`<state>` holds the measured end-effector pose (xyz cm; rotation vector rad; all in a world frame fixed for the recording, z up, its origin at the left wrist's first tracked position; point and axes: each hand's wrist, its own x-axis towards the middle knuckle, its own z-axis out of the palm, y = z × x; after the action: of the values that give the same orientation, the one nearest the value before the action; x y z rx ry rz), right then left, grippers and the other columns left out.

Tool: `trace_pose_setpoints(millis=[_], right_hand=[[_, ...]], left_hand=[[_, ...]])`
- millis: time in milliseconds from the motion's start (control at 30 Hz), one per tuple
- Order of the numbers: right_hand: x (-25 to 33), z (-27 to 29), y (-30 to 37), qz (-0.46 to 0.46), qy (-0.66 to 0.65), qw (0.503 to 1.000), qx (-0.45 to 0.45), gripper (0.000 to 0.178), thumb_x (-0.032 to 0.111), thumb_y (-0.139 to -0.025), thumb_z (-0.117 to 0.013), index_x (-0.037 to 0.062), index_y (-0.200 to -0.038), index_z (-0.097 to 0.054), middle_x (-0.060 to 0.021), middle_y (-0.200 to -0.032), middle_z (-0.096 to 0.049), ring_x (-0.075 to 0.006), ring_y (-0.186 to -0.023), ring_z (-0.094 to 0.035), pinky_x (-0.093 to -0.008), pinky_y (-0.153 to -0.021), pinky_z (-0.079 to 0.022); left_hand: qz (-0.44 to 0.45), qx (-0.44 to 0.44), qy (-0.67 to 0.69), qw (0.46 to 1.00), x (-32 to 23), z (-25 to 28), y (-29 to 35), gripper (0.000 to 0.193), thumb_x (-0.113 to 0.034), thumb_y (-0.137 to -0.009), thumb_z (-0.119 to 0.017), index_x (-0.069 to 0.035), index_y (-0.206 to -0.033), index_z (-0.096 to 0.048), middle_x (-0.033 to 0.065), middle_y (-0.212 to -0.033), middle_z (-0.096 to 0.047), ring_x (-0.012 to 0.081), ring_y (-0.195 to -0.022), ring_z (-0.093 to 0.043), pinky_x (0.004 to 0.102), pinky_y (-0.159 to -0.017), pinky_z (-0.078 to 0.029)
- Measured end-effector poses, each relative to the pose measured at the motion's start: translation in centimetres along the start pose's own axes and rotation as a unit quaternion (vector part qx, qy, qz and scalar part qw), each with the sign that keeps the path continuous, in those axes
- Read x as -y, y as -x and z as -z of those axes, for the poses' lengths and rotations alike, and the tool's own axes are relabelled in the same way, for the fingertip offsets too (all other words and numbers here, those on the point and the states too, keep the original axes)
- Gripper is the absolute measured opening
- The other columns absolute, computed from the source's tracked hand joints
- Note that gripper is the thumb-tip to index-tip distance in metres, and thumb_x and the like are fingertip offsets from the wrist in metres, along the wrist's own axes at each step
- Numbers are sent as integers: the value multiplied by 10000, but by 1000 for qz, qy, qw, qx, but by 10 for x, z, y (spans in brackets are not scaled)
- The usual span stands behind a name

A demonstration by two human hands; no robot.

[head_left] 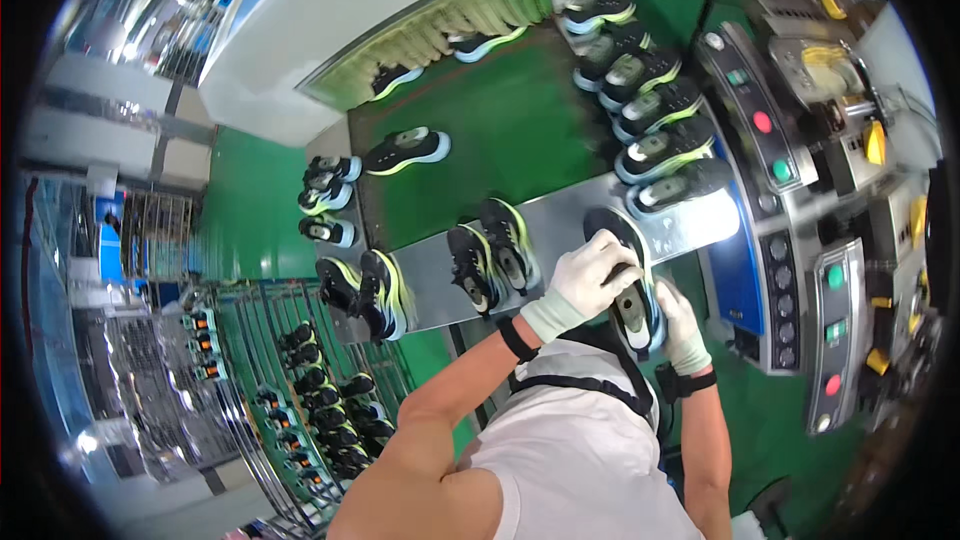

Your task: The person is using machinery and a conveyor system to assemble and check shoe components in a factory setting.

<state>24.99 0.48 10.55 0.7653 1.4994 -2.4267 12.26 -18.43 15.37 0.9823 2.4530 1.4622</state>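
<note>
A black running shoe [632, 312] with a pale blue and yellow-green sole is between my hands at the front edge of the metal table, toe pointing away from me. My left hand [592, 278], in a white glove, grips it near its opening, fingers bent over the upper. My gloved right hand [682, 328] holds the sole along the right side of the heel; its fingertips are partly hidden. Left of my left hand, a pair of similar shoes [492, 255] rests on the table [425, 285]. Another pair [365, 290] lies farther left.
A green conveyor belt [500, 140] beyond the table carries a single shoe [408, 150] and leads to a bristle-curtained opening [430, 25]. Several shoes line its right side [655, 110]. Machines with button panels [835, 330] stand at right. A shoe rack [325, 400] is at lower left.
</note>
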Motion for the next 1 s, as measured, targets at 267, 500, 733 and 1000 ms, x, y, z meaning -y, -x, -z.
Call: trace_pose_setpoints(millis=[267,500,733,1000], right_hand=[[-56,44,-56,-90,58,985,-135,539,297,-1093,-660,-42,-1492,-532,-138,-1301,-676,-261,-1123,-718,-387,-875,-628],[-65,87,-15,-163,116,947,-253,337,313,-1049,-684,46,-1254,-661,-56,-1043,-659,-222,-920,-716,-358,-730,-618],[-64,111,-30,-213,138,930,-265,197,286,-1047,-704,91,-1022,-720,-20,-865,-689,-176,-730,-670,-361,-652,-563],[-71,168,-46,-120,172,957,-198,389,277,-1044,-721,4,-1315,-662,-93,-1093,-752,-226,-877,-760,-368,-670,-630]], left_hand=[[109,8,-189,976,238,-2,8,260,-369,-946,-764,-124,-1018,-715,107,-1132,-617,351,-1053,-643,503,-866,-582],[97,72,-89,989,262,18,-1,350,-388,-962,-766,-118,-1170,-690,99,-1229,-571,347,-1145,-590,495,-952,-573],[127,62,-91,986,246,20,-5,307,-362,-978,-741,-114,-1153,-694,108,-1236,-571,351,-1156,-596,493,-948,-574],[121,-146,-25,982,172,119,-21,192,-244,-1036,-668,-71,-1083,-738,138,-1159,-656,343,-1125,-662,429,-985,-543]])
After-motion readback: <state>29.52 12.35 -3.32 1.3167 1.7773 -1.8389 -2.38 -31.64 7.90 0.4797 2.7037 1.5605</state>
